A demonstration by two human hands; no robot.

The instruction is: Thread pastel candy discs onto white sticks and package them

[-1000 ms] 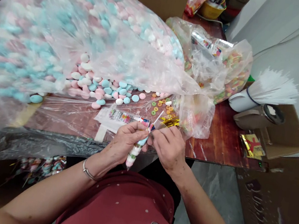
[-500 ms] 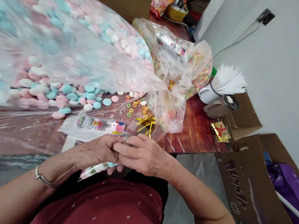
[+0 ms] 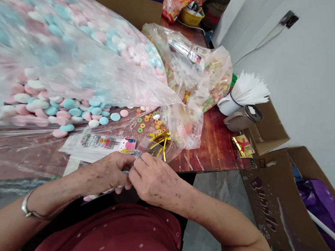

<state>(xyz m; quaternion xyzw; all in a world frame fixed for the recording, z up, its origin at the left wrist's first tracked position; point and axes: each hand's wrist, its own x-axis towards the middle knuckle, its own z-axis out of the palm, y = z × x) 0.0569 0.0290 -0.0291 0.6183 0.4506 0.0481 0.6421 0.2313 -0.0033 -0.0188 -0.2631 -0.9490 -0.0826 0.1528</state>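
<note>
A small clear bag of candies (image 3: 91, 197) hangs below my left hand (image 3: 109, 174), which is closed on it; pink and blue pieces show through the plastic. My right hand (image 3: 152, 181) is closed against the left fingertips, at the bag's upper end. Its curled fingers hide what they pinch. Just beyond the hands lies a stack of flat printed bags (image 3: 104, 143). Gold twist ties (image 3: 160, 138) are piled beside it, near loose ring-shaped candies (image 3: 147, 119).
A huge clear sack of pink, blue and white candies (image 3: 81, 44) covers the left side. Behind sits a bag of coloured rings (image 3: 217, 80). A white mug of strips (image 3: 228, 104) and a steel mug (image 3: 241, 119) stand right. Open cartons (image 3: 264, 208) flank the table edge. Another person (image 3: 219, 2) is behind.
My right hand has turned, its fingers curling tighter with the back of the hand facing up. Less of the small bag shows below my left hand. The view has shifted slightly.
</note>
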